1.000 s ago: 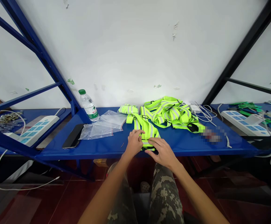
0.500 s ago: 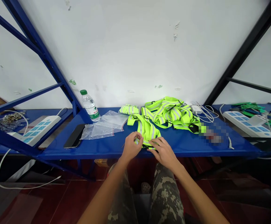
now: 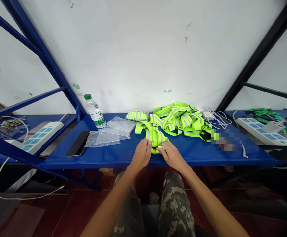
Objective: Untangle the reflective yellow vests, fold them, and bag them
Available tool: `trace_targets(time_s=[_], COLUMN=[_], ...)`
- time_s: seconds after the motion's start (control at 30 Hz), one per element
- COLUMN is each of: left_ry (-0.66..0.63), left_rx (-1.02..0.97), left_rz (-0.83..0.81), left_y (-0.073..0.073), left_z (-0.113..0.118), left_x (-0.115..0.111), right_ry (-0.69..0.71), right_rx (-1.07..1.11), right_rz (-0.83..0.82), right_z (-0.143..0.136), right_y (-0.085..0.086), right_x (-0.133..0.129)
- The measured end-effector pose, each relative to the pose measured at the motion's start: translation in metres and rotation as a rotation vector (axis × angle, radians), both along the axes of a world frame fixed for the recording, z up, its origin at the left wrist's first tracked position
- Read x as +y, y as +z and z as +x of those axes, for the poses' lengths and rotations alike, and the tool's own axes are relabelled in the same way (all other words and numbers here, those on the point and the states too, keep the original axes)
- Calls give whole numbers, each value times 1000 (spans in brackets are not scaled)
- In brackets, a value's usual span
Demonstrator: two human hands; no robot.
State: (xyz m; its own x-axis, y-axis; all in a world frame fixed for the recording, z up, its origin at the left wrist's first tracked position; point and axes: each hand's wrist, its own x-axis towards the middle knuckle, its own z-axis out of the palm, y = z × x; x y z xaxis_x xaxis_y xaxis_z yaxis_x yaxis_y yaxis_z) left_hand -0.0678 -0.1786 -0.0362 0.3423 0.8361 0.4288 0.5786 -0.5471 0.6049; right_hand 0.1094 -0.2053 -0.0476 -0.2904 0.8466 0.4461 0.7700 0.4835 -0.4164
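Near the front edge of the blue table lies a yellow-green reflective strap [image 3: 155, 134], partly gathered in loops. My left hand [image 3: 142, 153] grips its near left part, fingers closed. My right hand [image 3: 171, 154] pinches the near right part between thumb and fingers. A dark piece of the strap shows between the hands. Behind and to the right is a heap of similar straps [image 3: 183, 120] with black buckles. A folded bundle of strap [image 3: 136, 115] sits at the back, by clear plastic bags [image 3: 111, 131].
A water bottle [image 3: 95, 112] and a black phone [image 3: 78, 144] are on the left. White cables [image 3: 219, 119] lie at the right back. Power strips [image 3: 42, 136] stand beyond both blue and black frame posts. A blurred patch covers something right of the heap.
Both hands have closed on the near end of the strap, and it is gathered slightly farther from the table edge. My left hand's fingers have come down onto it.
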Motion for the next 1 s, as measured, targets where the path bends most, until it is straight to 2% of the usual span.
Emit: trace_targets(time_s=[0.17,0.37,0.47,0.67,0.73,0.8,0.9,0.97,1.0], left_ry=[158,172,201,203,235,260,258,250,248], left_rx=[93,228,313,344,351,338,317,311,310], left_rz=[-19,-16,-23,-74,-129,-176,-203,-203,-203], left_y=[-7,-9,-12,-12,-9,-6,-4,-4,-4], left_z=[9,13,16,23,25,26,26,26,27], left_x=[12,27,30,30,31,31,31,31,31], right_ry=[-116,-232,-215,-108,-127,-289,-737,-954,-999], right_rx=[14,35,81,167,201,246,253,232,224], right_rz=[7,60,104,12,27,109,232,192,137], right_z=[-4,-10,-9,-7,2,21,63,88,97], right_y=[-6,-10,-13,-18,-16,-12,-6,-5,-6], right_x=[9,16,23,37,37,36,35,40,43])
